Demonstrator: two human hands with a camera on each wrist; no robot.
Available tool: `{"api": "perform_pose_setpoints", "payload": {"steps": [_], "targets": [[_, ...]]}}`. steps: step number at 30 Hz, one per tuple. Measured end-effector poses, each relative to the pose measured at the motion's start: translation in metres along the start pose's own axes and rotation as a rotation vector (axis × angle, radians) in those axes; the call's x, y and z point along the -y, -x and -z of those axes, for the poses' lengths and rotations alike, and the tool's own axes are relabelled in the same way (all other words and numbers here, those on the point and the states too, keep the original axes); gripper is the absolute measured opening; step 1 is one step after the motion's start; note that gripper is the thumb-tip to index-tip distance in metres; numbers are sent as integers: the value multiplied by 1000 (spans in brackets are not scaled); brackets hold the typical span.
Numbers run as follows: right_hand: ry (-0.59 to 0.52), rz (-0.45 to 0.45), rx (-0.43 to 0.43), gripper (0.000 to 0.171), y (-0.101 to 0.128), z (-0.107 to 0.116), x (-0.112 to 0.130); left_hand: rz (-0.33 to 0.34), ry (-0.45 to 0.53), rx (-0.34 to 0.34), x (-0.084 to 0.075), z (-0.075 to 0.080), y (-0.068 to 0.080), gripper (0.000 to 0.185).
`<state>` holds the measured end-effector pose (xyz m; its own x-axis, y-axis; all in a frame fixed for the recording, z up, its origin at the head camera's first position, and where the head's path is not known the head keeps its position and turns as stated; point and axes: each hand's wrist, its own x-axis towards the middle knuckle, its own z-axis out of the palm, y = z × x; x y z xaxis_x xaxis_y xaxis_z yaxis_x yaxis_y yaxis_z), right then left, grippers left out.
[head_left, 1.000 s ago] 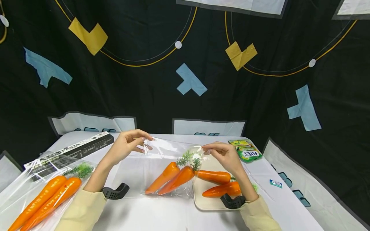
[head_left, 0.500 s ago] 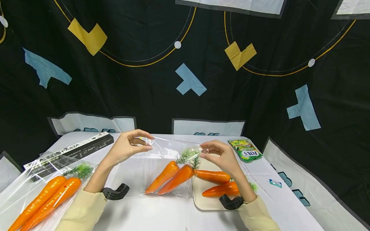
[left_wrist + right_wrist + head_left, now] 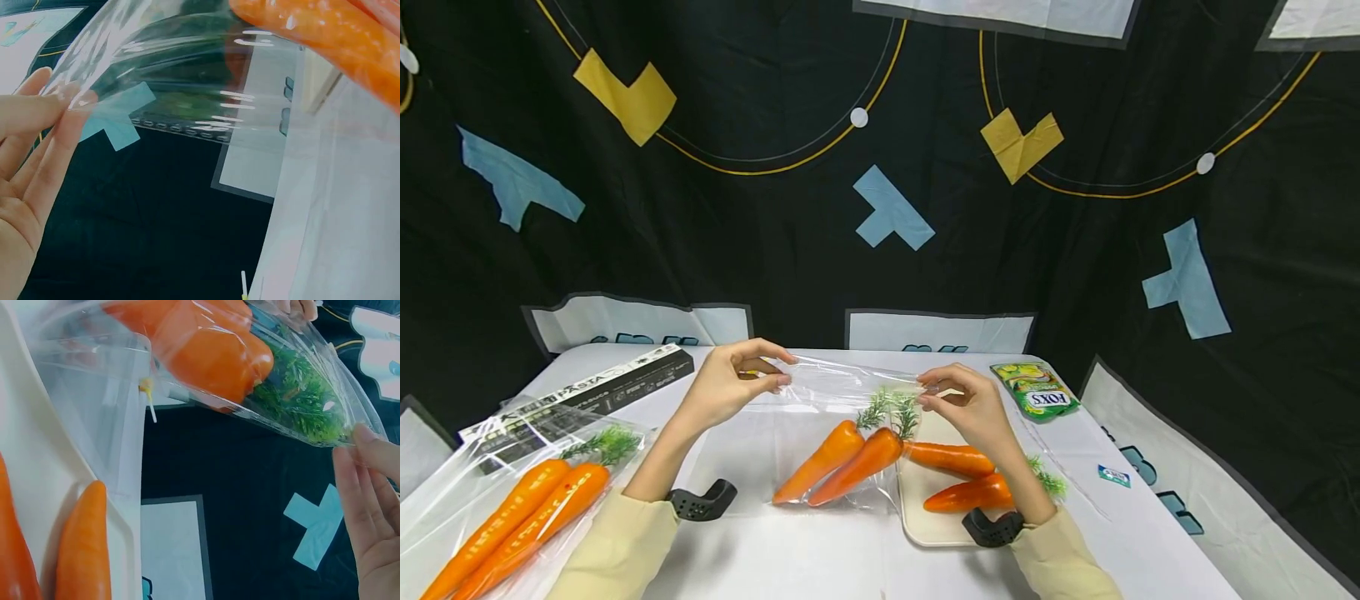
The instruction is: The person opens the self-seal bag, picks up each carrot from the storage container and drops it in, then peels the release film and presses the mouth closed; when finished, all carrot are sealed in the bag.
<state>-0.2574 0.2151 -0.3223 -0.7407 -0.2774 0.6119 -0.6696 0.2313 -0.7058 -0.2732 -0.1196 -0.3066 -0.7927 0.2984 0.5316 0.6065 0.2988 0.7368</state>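
Note:
Between both hands hangs a clear plastic bag [image 3: 842, 392] with two orange carrots [image 3: 855, 467] and their green tops inside. My left hand [image 3: 730, 379] pinches its upper left corner between thumb and fingers, as the left wrist view also shows at the bag's edge [image 3: 112, 75]. At the upper right corner, my right hand [image 3: 973, 408] pinches the film, close beside the feathery green tops [image 3: 300, 394] in the right wrist view. The bag's top edge is stretched between the hands, and its lower part is close over the white table.
A cream tray [image 3: 917, 525] with two more carrots [image 3: 970, 493] lies under my right forearm. Another bag of carrots [image 3: 523, 517] is at front left, by a long black box [image 3: 647, 375]. A green FOX'S packet [image 3: 1037, 390] and a small blue packet [image 3: 1115, 476] lie right.
My right fingers and then my left have shifted their pinch on the bag's corners. The top edge now looks straighter and tauter; the carrots have barely moved.

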Motion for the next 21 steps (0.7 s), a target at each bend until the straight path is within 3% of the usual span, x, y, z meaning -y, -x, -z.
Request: {"api": "perform_pose_setpoints", "payload": {"steps": [2,10,15,21], "targets": [[-14,5,-6,21,0,-1,-1,-21,-5,-9,-3,0,0,22],[-37,-4,-35,17,-1,-5,-2,-29,17,-25,29,3,-2,23],[-43,-1,-41,17,-1,-6,-2,-28,-2,-20,28,5,-2,24],[-60,58,-55,16,-8,-17,0,-78,-68,-59,18,19,0,24]]}}
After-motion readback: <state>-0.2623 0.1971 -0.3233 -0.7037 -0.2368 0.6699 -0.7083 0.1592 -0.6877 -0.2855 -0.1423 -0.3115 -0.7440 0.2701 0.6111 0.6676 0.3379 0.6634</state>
